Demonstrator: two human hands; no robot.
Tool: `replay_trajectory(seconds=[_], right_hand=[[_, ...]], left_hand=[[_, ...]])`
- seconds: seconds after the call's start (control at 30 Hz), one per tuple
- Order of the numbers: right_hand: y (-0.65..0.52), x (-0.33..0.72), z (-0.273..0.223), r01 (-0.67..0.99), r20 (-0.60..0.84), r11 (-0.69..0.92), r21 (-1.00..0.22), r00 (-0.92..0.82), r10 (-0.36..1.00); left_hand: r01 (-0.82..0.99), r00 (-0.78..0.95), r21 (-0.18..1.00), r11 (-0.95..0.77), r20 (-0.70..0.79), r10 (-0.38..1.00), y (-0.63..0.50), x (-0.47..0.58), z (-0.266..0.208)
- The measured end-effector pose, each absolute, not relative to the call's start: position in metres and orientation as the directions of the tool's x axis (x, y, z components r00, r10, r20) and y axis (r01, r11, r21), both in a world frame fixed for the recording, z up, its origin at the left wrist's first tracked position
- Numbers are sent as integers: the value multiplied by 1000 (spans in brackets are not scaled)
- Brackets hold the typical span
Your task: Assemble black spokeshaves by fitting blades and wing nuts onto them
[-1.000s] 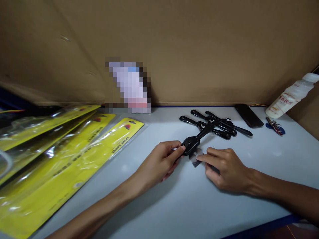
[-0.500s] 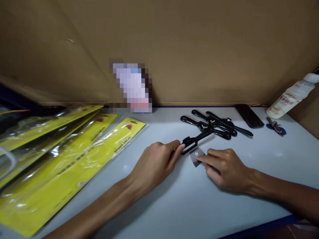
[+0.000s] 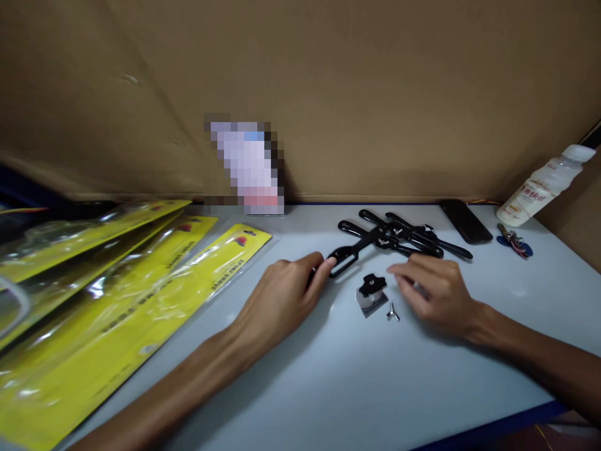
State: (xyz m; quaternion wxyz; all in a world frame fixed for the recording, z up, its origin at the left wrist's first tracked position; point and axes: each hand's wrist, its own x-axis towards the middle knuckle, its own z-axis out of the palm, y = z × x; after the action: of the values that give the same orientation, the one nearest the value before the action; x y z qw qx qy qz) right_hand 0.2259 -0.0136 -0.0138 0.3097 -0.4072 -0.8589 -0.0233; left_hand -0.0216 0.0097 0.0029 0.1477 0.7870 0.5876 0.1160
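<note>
My left hand (image 3: 293, 285) grips one end of a black spokeshave body (image 3: 345, 254), which slants up to the right just above the table. Its far handle overlaps several other black spokeshaves (image 3: 413, 235). Near the middle of the table a flat metal blade (image 3: 374, 308) lies with a small black cap plate (image 3: 372, 285) over it. Beside them rests a silver wing screw (image 3: 392, 311). Just right of these parts hovers my right hand (image 3: 439, 288), fingers stretched and apart, with nothing visible in it.
Yellow cards in clear plastic packaging (image 3: 188, 300) spread over the left side. At the back right are a dark phone (image 3: 466, 221), keys (image 3: 515, 241) and a leaning bottle (image 3: 539, 188). A blurred-out item (image 3: 253, 166) leans on the cardboard wall (image 3: 375, 106).
My right hand has lifted off the blade and drawn up and right, uncovering the cap plate and wing screw. My left hand has shifted slightly left and up with the spokeshave body.
</note>
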Motion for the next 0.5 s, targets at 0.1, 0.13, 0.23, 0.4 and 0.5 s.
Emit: replay_trajectory(seconds=[0.1,0.13,0.23,0.4,0.5], right_hand=[[5,238,-11,895,507,442,-68,-350,788],[9,241,-11,924,468,382,-16,-331,819],[16,246,-15,939,367,331,100,-343,864],[16,250,-21,930,339,365,36,-355,871],[17,253,-20,928,284,357,-108,-315,905]], left_hand=[[939,213,266,-218,47,976,21,-32,4],[951,191,237,-196,45,981,25,-35,4],[971,152,185,-153,20,988,32,-40,3],[983,111,142,-113,22,994,36,-42,-1],[981,86,172,-88,18,996,37,-43,-3]])
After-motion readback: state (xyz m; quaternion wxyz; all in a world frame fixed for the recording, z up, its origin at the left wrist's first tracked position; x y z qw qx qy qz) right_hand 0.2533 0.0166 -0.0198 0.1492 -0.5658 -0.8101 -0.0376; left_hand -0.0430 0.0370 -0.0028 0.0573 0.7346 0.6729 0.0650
